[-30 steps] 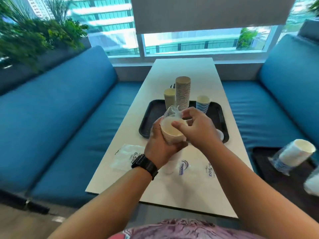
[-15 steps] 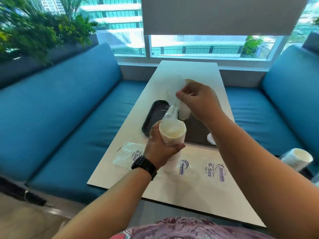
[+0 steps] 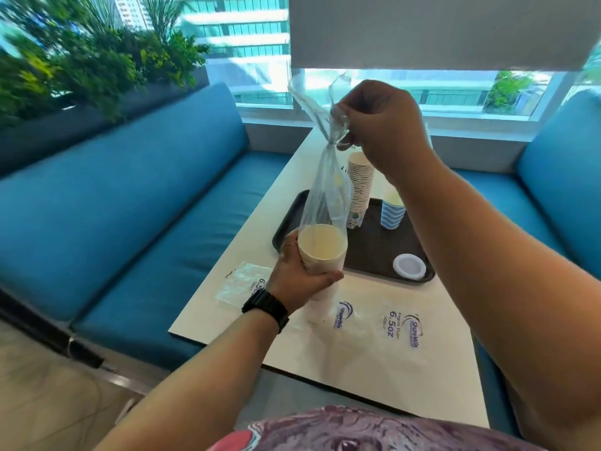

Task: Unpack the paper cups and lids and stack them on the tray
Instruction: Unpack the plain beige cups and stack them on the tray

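Observation:
My left hand grips a stack of cream paper cups upright over the near part of the white table. High above the stack my right hand pinches the clear plastic sleeve, stretched up off the cups. Behind them lies the black tray. On the tray stand a tall stack of patterned cups and a short blue striped cup stack. A white lid lies at the tray's near right corner.
Empty printed plastic wrappers lie on the table, one by my left wrist and one to the right. Blue sofas flank the table on both sides. A window and plants are behind.
My right hand has risen from the rim of the cups to well above them, drawing the plastic sleeve upward. My left hand keeps holding the cup stack in about the same place.

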A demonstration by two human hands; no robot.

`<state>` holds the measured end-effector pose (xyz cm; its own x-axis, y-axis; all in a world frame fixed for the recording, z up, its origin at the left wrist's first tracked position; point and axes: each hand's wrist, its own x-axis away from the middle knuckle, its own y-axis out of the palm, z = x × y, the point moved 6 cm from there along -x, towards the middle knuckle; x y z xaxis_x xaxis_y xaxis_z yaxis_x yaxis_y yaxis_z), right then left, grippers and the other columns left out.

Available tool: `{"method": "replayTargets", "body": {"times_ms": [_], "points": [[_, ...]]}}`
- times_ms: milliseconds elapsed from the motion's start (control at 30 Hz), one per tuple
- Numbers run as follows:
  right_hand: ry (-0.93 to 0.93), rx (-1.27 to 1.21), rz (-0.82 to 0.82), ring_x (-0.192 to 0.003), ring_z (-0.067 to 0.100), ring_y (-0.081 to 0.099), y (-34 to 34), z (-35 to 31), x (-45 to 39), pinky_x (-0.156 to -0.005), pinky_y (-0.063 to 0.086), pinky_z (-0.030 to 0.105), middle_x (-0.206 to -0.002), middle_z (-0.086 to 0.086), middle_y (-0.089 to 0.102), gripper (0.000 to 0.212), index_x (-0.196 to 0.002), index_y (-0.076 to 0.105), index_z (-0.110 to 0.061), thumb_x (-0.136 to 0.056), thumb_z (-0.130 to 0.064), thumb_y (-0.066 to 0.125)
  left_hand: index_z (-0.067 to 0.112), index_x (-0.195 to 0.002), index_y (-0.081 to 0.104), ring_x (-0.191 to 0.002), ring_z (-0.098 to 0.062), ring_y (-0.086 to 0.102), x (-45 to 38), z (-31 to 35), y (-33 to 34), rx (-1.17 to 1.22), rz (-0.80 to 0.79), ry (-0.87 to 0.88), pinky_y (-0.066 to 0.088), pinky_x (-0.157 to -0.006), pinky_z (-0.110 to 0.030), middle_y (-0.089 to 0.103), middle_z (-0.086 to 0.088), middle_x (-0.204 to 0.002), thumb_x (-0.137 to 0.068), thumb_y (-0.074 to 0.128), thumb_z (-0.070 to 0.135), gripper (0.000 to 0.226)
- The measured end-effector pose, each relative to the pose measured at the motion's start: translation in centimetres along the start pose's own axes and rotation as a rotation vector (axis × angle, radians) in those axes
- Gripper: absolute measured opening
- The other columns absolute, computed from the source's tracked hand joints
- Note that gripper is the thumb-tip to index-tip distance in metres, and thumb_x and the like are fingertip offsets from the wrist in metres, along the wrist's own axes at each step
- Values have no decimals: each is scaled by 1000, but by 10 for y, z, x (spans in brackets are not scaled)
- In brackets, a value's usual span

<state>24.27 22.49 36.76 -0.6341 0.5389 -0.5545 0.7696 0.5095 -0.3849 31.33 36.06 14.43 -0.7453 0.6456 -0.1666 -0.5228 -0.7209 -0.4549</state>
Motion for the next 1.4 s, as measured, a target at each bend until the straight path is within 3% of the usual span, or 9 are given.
{"method": "replayTargets", "body": {"times_ms": [133, 300, 467, 600, 767, 967, 1100, 1300, 1400], "points": [[54, -85, 19, -68, 12, 70, -3, 13, 15, -70, 57, 28, -94, -3, 70, 14, -100, 64, -17, -96, -28, 56, 19, -143, 29, -116, -11, 44, -1, 1, -1, -8, 32, 14, 36, -96, -18, 42, -4, -139, -64, 93, 25, 102], [247, -179, 0, -76, 11, 68, 5, 57, 67, -74, 53, 37, -97, -6, 69, 32, -105, 59, -26, -89, -53, 52, 22, -146, 24, -127, -16, 43, 3, -1, -3, -6, 38, -12, 37, -102, -23, 36, -3, -144, -62, 93, 28, 109], [246, -13, -188, -94, 5, 59, 31, 73, 117, -71, 45, 22, -114, -10, 57, 50, -119, 51, -27, -82, -57, 66, 31, -154, 7, -144, -13, 22, 20, 13, -10, 12, -18, -11, 26, -118, -34, 16, 4, -152, -48, 84, 68, 136], [281, 79, -139, -84, 6, 60, 40, 78, 118, -62, 41, 22, -98, -7, 58, 22, -91, 55, -26, -86, -44, 66, 29, -137, 35, -130, -13, 44, 18, 42, -30, 137, 168, 2, 44, -107, -35, 35, 5, -142, -64, 74, 68, 92], [313, 78, -63, -77, 11, 60, 42, 84, 113, -62, 41, 24, -83, -2, 64, 20, -74, 56, -26, -89, -37, 63, 24, -91, 57, -89, -11, 64, -3, 63, -55, -53, 302, -11, 54, -80, -27, 59, 1, -108, -88, 69, 35, 16], [465, -51, 20, -76, 29, 64, 40, 107, 116, -76, 55, 53, -69, 3, 64, 26, -68, 58, -17, -81, -39, 63, 26, -81, 56, -87, -27, 67, -7, 37, -56, 167, 228, -174, 57, -82, -50, 66, 0, -84, -77, 60, 48, 23], [422, -17, 30, -69, 19, 61, 45, 102, 118, -70, 54, 40, -66, -3, 61, 25, -67, 58, -20, -85, -34, 68, 22, -110, 47, -97, -16, 58, -4, 55, -44, -52, 79, -50, 48, -84, -27, 48, 1, -118, -74, 67, 69, 63], [475, -65, 75, -73, 31, 63, 44, 99, 122, -75, 55, 52, -68, 9, 63, 27, -67, 59, -16, -78, -40, 61, 27, -73, 54, -83, -22, 67, -15, 48, -55, -49, 174, -86, 55, -81, -35, 63, -4, -95, -84, 65, 41, 21], [523, -197, 64, -70, 21, 57, 42, 105, 124, -74, 53, 33, -71, 3, 60, 12, -72, 54, -19, -83, -20, 59, 23, -72, 58, -77, -26, 68, -16, 35, -57, 151, 146, -239, 59, -81, -49, 66, 0, -74, -74, 61, 37, 15]]}}
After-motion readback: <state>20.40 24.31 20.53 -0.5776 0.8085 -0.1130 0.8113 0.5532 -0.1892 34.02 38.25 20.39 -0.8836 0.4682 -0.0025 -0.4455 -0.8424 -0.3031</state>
